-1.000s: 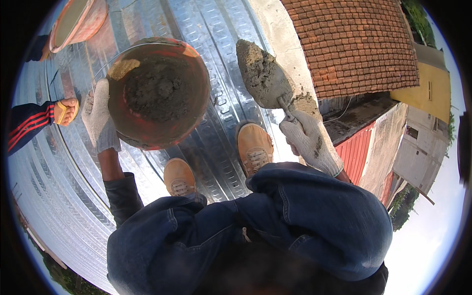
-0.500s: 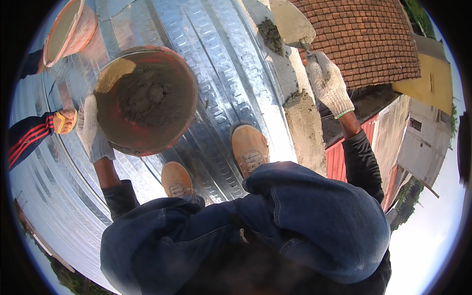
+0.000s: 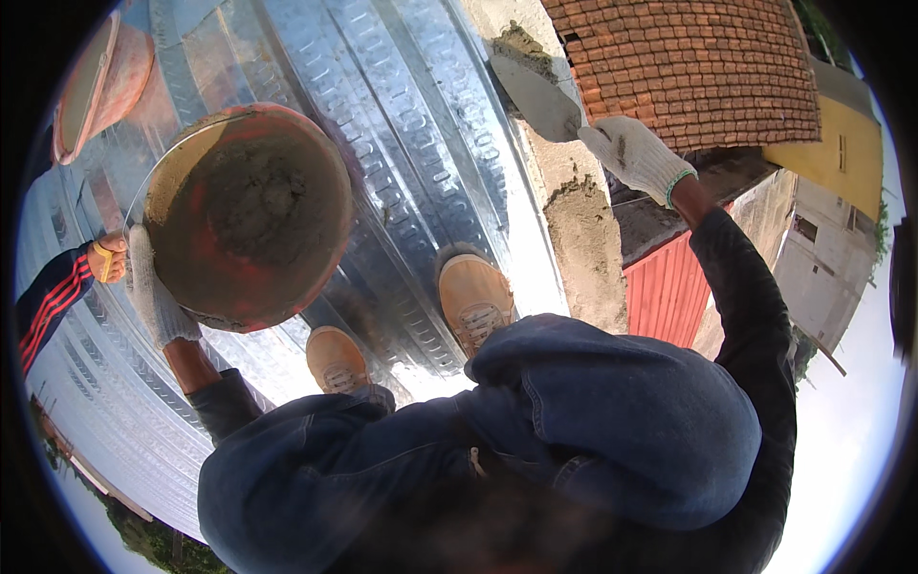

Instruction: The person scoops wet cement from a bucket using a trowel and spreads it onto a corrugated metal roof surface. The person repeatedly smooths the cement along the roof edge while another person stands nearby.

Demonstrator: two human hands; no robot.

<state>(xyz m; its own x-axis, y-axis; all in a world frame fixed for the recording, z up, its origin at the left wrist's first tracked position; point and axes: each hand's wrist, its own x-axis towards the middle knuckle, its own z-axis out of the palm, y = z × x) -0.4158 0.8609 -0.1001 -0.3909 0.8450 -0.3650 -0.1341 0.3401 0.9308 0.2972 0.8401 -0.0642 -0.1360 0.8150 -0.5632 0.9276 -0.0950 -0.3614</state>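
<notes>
My left hand [image 3: 157, 292], in a pale knitted glove, grips the left side of a reddish bucket [image 3: 337, 215] at its rim. Wet grey mortar [image 3: 258, 196] covers the bucket's bottom and smears its inner wall. My gloved right hand [image 3: 633, 158] is closed round the handle of a trowel [image 3: 537, 98], mostly hidden by the fingers. The trowel's blade points away to the left over a narrow concrete wall top [image 3: 585, 244]. Just beyond the blade lies a lump of wet mortar [image 3: 524, 46] on the wall.
Another person's hand [image 3: 108, 258] holds a yellow grip beside my left hand. A second reddish bucket [image 3: 120, 81] is at the far left. My shoes [image 3: 475, 295] rest on ribbed metal sheeting [image 3: 402, 124]. Beyond the wall are a tiled roof [image 3: 688, 72] and lower buildings.
The bucket, my left hand and the other person's hand have shifted left and nearer. My right hand has turned, bringing the trowel blade nearer and leftward over the wall top.
</notes>
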